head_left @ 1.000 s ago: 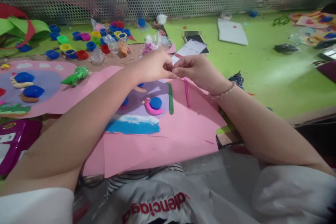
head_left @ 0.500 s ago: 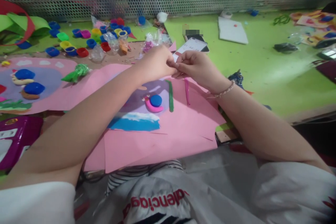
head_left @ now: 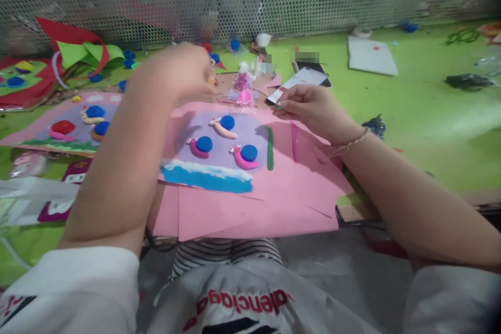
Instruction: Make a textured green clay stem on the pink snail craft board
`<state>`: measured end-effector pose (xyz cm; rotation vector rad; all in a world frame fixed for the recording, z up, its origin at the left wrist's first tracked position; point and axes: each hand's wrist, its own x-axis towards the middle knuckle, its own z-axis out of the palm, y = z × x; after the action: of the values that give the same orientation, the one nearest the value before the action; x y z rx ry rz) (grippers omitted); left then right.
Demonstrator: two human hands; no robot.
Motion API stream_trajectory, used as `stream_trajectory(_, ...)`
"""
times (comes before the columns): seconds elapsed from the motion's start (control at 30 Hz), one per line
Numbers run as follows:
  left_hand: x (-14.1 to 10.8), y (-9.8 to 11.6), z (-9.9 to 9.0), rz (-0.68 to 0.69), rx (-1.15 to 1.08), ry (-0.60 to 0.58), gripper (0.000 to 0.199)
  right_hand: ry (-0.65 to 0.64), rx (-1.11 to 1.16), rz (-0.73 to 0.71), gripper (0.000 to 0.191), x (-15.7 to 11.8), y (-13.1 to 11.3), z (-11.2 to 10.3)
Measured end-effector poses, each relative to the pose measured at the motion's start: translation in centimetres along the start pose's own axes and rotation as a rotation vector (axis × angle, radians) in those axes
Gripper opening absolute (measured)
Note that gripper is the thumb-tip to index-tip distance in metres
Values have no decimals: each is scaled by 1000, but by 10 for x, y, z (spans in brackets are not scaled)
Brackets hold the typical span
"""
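Note:
My right hand (head_left: pixel 313 109) pinches a small green piece (head_left: pixel 278 107) between thumb and finger, just in front of a phone (head_left: pixel 299 83). My left hand (head_left: pixel 188 70) is raised over the back of the pink paper (head_left: pixel 219 219); motion smears its fingers, so what they hold is unclear. Between the arms, the pink and purple picture bears three clay snails with blue shells, one of them a pink snail (head_left: pixel 246 156), above a blue and white clay strip (head_left: pixel 207 177). A green clay strip (head_left: pixel 270 148) and a thin pink strip (head_left: pixel 295 142) lie to its right.
Another snail picture (head_left: pixel 39 125) lies at the left, partly behind my left forearm. Clear bags with pink clay (head_left: pixel 245 96), a white board (head_left: pixel 371 56) and a dark packet (head_left: pixel 469 81) are farther back. A perforated metal screen (head_left: pixel 274 0) rises behind the table.
My left hand has parted from my right and moved left and up. A green piece now shows in my right fingers. The view has shifted, and more snails on the picture are uncovered.

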<state>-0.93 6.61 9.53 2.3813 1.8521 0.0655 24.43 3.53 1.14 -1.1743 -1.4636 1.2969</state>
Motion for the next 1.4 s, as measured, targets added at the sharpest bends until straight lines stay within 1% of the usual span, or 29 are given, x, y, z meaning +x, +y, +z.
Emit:
stream_trajectory(0.03,1,-19,-3,-139,154,-23,26,-9,-8,-9,7,0,1,0)
stream_trajectory(0.07,1,-38,-3,-259,229,-76,32,-17,-22,-27,6,0,1,-1)
stream_trajectory(0.1,2,-55,-1,-344,240,-147,40,-24,-43,-53,5,0,1,-1)
stream_trajectory(0.13,2,-70,3,-391,209,-207,47,-26,-69,-84,6,-1,1,-1)
stream_trajectory(0.2,-1,-90,15,-370,163,-253,58,-25,-126,-147,8,-2,0,-1)
stream_trajectory(0.23,-4,-95,20,-346,138,-266,61,-21,-143,-168,8,-2,-1,-1)
stream_trajectory(0.3,-11,-94,25,-296,101,-260,60,-22,-147,-192,9,-3,-2,-1)
stream_trajectory(0.33,-14,-89,25,-262,79,-246,58,-24,-142,-199,9,-4,-2,-1)
stream_trajectory(0.4,-19,-71,20,-171,31,-185,51,-30,-141,-215,9,-5,-4,0)
stream_trajectory(0.47,-22,-44,15,-50,-15,-87,43,-24,-153,-242,11,-6,-6,1)
stream_trajectory(0.53,-24,-13,15,81,-53,11,35,4,-156,-296,12,-8,-7,2)
stream_trajectory(0.6,-27,19,22,217,-106,70,28,25,-134,-384,12,-10,-9,5)
stream_trajectory(0.7,-34,56,39,284,-160,137,24,3,-83,-540,11,-17,-13,10)
stream_trajectory(0.77,-39,70,50,306,-214,174,23,-8,-121,-631,9,-22,-15,14)
stream_trajectory(0.87,-45,79,58,340,-283,213,24,-21,-258,-712,4,-28,-16,20)
stream_trajectory(0.93,-47,81,59,345,-319,226,26,-27,-317,-738,7,-31,-15,23)
stream_trajectory(1.13,-53,83,60,334,-397,112,32,-59,-343,-734,18,-39,-12,33)
stream_trajectory(1.2,-54,84,61,328,-417,80,31,-94,-357,-715,20,-40,-12,35)
stream_trajectory(1.3,-53,86,62,312,-421,48,32,-141,-334,-622,21,-41,-15,35)
stream_trajectory(1.37,-51,87,58,288,-421,61,33,-119,-249,-578,18,-38,-19,31)
stream_trajectory(1.4,-50,86,54,264,-411,66,34,-81,-191,-569,15,-36,-21,28)
